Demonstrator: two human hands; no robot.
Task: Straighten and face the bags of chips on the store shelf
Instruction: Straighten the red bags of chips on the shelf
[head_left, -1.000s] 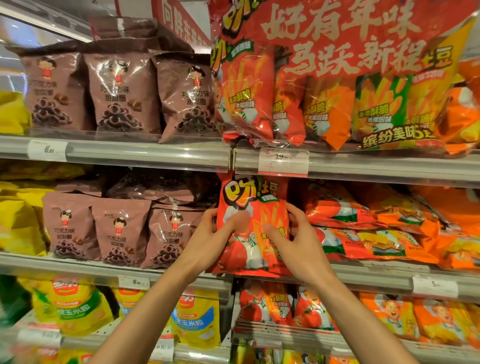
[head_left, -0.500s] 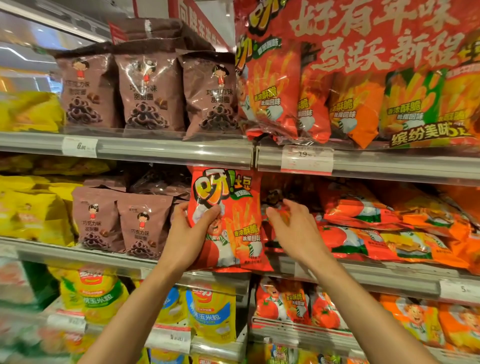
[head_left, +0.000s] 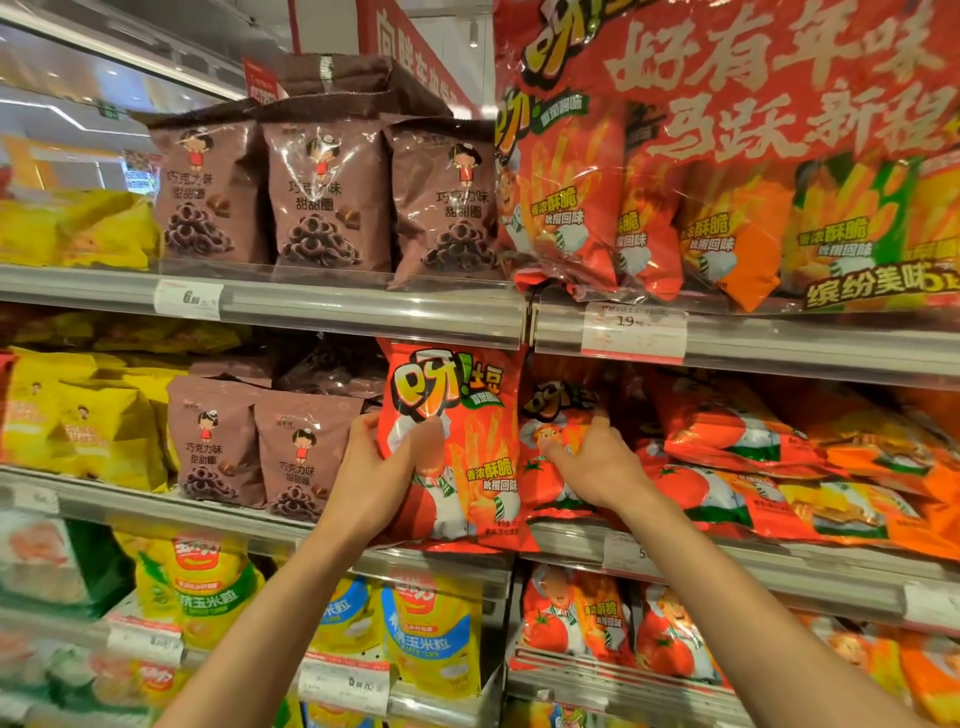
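A red bag of potato sticks stands upright and faces out at the front of the middle shelf. My left hand grips its left edge, thumb across the front. Just to its right a second red bag sits further back in shadow, and my right hand grips its front with curled fingers. More red and orange bags lie flat in a pile to the right.
Brown bags of chocolate rings stand left of the red bag, yellow bags further left. The upper shelf holds brown bags and large red multipacks. Yellow corn snack bags fill the lower shelf.
The upright red bag shifted left along the shelf with my left hand. My right hand left it and reached back to take hold of the second red bag behind.
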